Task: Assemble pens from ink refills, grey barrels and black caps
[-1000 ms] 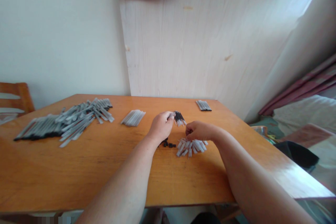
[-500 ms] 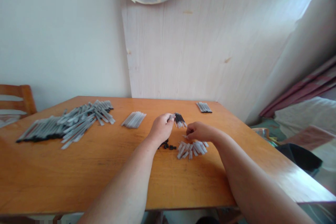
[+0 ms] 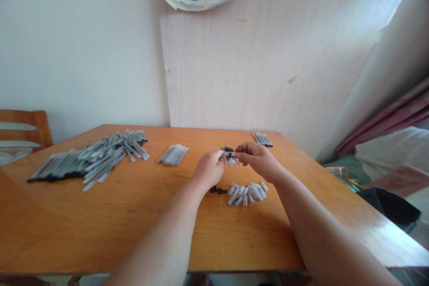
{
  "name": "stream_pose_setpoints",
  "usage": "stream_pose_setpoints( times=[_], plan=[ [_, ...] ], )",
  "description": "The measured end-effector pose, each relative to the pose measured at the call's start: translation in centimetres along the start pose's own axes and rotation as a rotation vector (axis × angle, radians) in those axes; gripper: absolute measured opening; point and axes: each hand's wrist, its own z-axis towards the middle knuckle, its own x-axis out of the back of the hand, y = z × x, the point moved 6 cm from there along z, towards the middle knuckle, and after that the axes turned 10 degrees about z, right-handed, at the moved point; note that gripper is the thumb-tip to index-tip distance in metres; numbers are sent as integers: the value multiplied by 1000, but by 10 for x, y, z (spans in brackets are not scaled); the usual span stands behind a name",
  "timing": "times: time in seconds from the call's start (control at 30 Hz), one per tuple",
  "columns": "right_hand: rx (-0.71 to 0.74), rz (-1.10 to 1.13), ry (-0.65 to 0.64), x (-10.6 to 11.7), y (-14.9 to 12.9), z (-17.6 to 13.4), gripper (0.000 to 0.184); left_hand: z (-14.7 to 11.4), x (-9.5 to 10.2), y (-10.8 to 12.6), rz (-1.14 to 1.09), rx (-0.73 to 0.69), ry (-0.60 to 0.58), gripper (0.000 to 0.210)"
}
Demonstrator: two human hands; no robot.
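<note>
My left hand is closed on a slim pale tube with a black end, which points to the right. The fingers of my right hand pinch a small translucent piece against or close by that black end; whether the two touch I cannot tell. Just behind, and partly covered by my hands, lies a row of black sticks with clear tips. Nearer to me is a loose pile of short translucent caps. Small black plugs lie left of the pile, partly behind my left wrist.
On the left of the wooden table a big heap of pale tubes with black ends spreads out. A neat bundle of pale tubes lies left of centre, another bundle at the back right. Beyond the right edge stands a black bin.
My right hand has risen from the pile of translucent caps with a small piece and come up against my left hand. The view has shifted slightly.
</note>
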Motion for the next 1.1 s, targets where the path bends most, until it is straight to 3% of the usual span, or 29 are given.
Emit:
stream_pose_setpoints(
  times=[0.3, 0.5, 0.77, 1.0, 1.1],
  plan=[
    [24, 35, 20, -1, 0, 1, 24, -1, 1, 3, 19, 2, -11, 23],
    [-85, -165, 46, 8, 15, 2, 18, 1, 2, -3, 9, 27, 26, 25],
    [-219, -443, -210, 4, 54, 2, 11, 4, 9, -27, -114, 225, 114, 23],
    [-262, -546, -325, 5, 65, 0, 8, 5, 9, -38, -157, 292, 122, 23],
    [-212, -567, -322, 2, 59, 0, 8, 6, 9, -38, -140, 301, 119, 21]
  ],
)
